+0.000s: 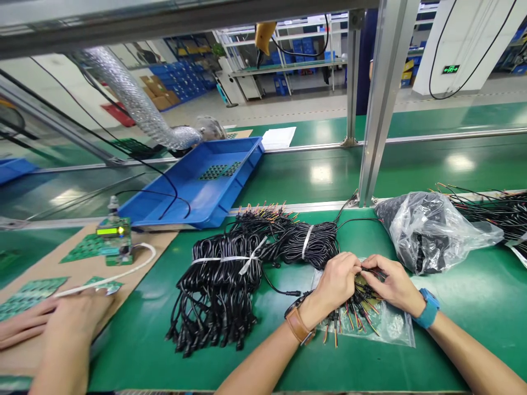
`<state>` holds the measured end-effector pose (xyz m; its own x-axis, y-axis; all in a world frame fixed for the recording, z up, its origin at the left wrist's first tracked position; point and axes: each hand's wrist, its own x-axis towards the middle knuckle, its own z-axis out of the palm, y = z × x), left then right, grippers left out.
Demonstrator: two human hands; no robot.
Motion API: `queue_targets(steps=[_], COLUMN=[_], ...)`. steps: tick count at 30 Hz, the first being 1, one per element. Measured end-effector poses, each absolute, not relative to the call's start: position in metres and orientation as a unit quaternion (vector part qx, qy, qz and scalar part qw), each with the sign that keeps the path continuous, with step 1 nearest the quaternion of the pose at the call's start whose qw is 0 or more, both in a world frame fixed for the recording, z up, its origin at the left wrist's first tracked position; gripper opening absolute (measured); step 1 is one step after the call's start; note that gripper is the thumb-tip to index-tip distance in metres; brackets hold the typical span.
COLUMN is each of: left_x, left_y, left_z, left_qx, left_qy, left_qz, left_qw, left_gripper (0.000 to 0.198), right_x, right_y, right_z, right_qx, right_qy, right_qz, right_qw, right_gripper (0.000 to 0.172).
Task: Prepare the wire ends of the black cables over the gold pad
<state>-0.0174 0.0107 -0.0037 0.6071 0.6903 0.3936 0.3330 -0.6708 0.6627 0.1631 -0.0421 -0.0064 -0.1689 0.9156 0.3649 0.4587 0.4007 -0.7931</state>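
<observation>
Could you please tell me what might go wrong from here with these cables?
The thin coloured wire ends fan out loosely below the left hand and right hand, so they might bend or tangle. The loose connector lies close to the brown watch strap and could snag on it. The clear plastic bag beneath the wires might slide on the green table.

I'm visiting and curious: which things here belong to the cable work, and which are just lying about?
In the work, seemingly:
black leads with coloured wire ends, pinched by the left hand and right hand
flat clear plastic bag beneath them

Apparently just lying about:
blue plastic tray
white papers
bulging plastic bag at right
</observation>
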Motion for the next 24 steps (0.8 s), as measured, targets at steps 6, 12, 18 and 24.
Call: queue_targets(steps=[6,12,18,24], left_x=[-0.019,-0.020,-0.021,-0.020], left_y=[0.010,0.011,0.013,0.012], left_z=[-0.002,-0.001,-0.002,-0.005], left_qx=[0.856,0.852,0.847,0.846], left_qy=[0.296,0.291,0.275,0.278], left_qz=[0.332,0.339,0.358,0.364], left_qw=[0.265,0.273,0.281,0.273], left_gripper=[0.021,0.017,0.019,0.021], right_x=[0.171,0.236,0.273,0.272], right_y=[-0.047,-0.062,-0.042,-0.041], right_z=[0.009,0.031,0.025,0.017], right_qx=[-0.473,-0.544,-0.679,-0.665], right_qy=[-0.758,-0.662,-0.686,-0.724], right_qz=[0.178,-0.041,-0.067,-0.036], right_qw=[0.412,0.515,0.252,0.180], right_gripper=[0.018,0.028,0.031,0.034])
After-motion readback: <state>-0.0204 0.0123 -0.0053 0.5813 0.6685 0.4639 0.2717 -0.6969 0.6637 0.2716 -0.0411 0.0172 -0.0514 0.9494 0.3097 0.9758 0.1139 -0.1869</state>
